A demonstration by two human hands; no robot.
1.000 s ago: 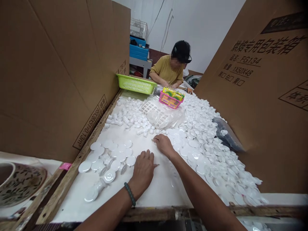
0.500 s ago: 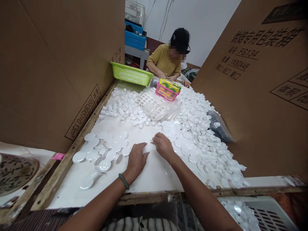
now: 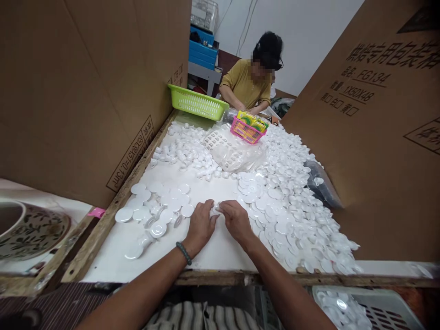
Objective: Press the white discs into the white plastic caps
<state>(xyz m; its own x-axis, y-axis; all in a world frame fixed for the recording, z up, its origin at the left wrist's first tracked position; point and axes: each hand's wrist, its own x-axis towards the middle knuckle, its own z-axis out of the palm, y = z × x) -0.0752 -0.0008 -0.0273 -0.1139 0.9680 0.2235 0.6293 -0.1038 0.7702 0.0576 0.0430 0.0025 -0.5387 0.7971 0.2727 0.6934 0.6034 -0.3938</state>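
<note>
My left hand [image 3: 200,225] and my right hand [image 3: 236,220] meet at the middle of the white table top [image 3: 220,250], fingers pinched together on a small white plastic part [image 3: 215,211]. A dark bead bracelet sits on my left wrist. Left of my hands lies a cluster of white round discs [image 3: 158,204]. To the right spreads a big heap of white round caps [image 3: 292,201]. Smaller white pieces [image 3: 187,153] lie farther back.
Tall cardboard boxes stand on the left [image 3: 85,91] and right [image 3: 381,137]. A person in a yellow shirt [image 3: 249,85] works at the far end by a pink basket [image 3: 246,130] and a green basket [image 3: 197,103]. A clear bag of parts [image 3: 232,153] lies mid-table. A crate of caps [image 3: 347,309] sits below right.
My left hand lifted from lying flat on the table and came to my right hand; both now pinch a small white part. The view shifted slightly.
</note>
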